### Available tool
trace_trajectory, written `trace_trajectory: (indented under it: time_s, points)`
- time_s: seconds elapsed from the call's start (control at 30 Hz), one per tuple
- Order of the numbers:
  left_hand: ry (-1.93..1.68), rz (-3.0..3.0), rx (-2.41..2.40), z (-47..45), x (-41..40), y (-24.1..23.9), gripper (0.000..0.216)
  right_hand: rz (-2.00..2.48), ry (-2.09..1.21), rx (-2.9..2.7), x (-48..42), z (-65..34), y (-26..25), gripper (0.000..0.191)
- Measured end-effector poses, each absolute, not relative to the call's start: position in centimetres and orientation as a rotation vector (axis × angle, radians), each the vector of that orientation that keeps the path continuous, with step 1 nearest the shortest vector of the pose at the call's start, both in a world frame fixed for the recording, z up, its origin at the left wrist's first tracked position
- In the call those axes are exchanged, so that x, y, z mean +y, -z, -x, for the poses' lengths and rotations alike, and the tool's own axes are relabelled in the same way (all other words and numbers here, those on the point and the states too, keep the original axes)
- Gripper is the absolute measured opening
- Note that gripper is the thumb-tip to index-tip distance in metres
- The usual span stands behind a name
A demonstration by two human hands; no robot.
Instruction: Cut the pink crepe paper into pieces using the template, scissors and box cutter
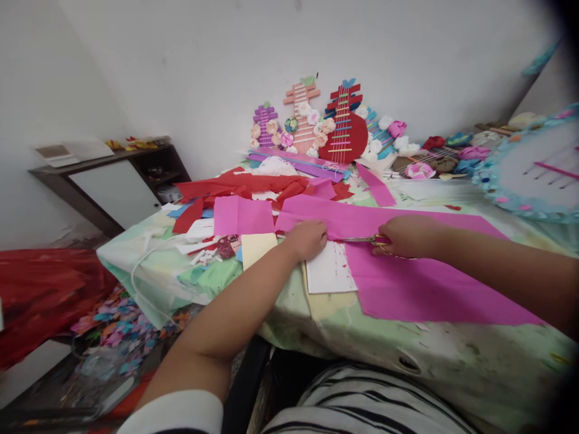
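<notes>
A large pink sheet (420, 283), paper or cloth, is spread over the table, with a cut running into it from its left side. My right hand (404, 235) is closed round the handles of gold-coloured scissors (362, 239), whose blades point left along the cut. Left of the blade tips, my left hand (308, 240) is closed at the lower edge of the upper pink strip (344, 220); its fingertips are partly hidden. Below the cut lies a white board (329, 271) with red specks. A smaller pink piece (244, 216) rests to the left.
Red scraps (239, 184) are heaped behind the pink pieces. Against the wall stand stick-and-flower crafts and a red guitar-shaped one (346, 135). A blue-rimmed round craft (534, 169) is at the right. A dark cabinet (113, 175) stands left, above a floor strewn with colourful scraps (122, 331).
</notes>
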State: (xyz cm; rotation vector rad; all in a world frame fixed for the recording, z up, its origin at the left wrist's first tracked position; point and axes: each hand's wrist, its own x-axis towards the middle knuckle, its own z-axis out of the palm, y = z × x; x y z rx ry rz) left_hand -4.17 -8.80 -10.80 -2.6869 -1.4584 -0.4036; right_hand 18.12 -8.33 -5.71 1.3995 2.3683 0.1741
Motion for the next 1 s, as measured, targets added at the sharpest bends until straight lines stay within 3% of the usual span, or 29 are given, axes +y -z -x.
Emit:
trace_trajectory:
  time_s: [0.57, 0.63, 0.83, 1.0]
  points:
    - [0.388, 2.734, -1.442, 4.0, -8.6, 10.8, 0.027, -1.481, -0.077, 2.448, -8.1, -18.8, 5.1, 0.051]
    - [0.390, 2.722, -1.452, 4.0, -8.4, 10.8, 0.027, -1.504, 0.080, 2.478, -8.3, -19.2, 4.8, 0.053]
    - [0.390, 2.708, -1.464, 3.9, -8.2, 11.0, 0.027, -1.317, 1.072, 2.309, -9.1, -20.3, 4.2, 0.062]
    - [0.399, 2.707, -1.453, 4.0, -8.3, 10.9, 0.026, -1.324, 1.450, 2.042, -8.3, -20.4, 4.7, 0.069]
